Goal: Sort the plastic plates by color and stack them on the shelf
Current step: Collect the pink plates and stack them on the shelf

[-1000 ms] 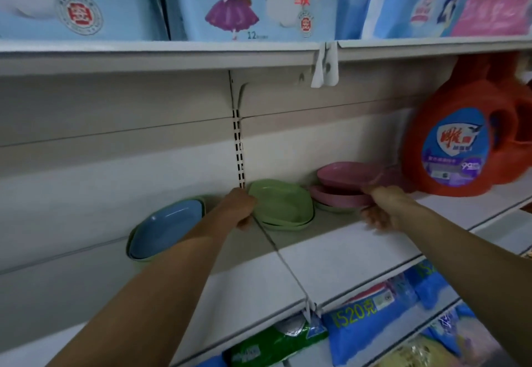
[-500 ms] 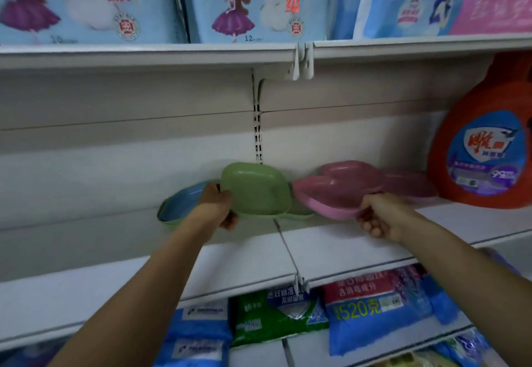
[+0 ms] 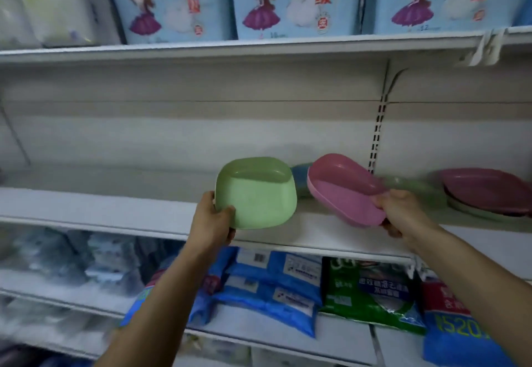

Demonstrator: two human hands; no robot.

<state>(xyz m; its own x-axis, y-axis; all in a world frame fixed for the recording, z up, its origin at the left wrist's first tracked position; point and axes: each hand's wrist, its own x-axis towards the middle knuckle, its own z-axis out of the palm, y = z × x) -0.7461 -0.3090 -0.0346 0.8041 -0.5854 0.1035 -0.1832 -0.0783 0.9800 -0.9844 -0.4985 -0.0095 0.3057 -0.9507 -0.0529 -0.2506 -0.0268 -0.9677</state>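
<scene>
1. Green plastic is filling the left hand [image 3: 213,222]: its fingers [image 3: 227,211] are curling round the lower-left corner of the green plate [image 3: 256,194], thumb inside the rim. The plate is spreading up and to the right of them, tilted with its hollow facing the camera and lifted clear of the shelf [image 3: 115,211].
2. The right hand [image 3: 403,214] is gripping the pink plate [image 3: 342,191] by its lower-right end, with its fingers [image 3: 383,202] wrapping that rim. The plate's long axis is running up and leftward from them, towards the green plate. The two held plates are sitting near each other and appear apart.
3. The pink stack [image 3: 489,191] is lying on the shelf to the right of the right fingers, so that hand is the nearer one. The held pink plate is pointing away from the stack and would probably need swinging round.
4. A blurred pile of green plates [image 3: 417,191] is sitting just behind the right fingers. From the left fingers it is lying across to the right, beyond the pink plate.
5. A blue plate [image 3: 299,176] is showing further back, in the gap between the two held plates.
6. Reaching the green pile looks awkward for the left hand while the right hand is standing in between, so the pink plate likely goes first.
</scene>
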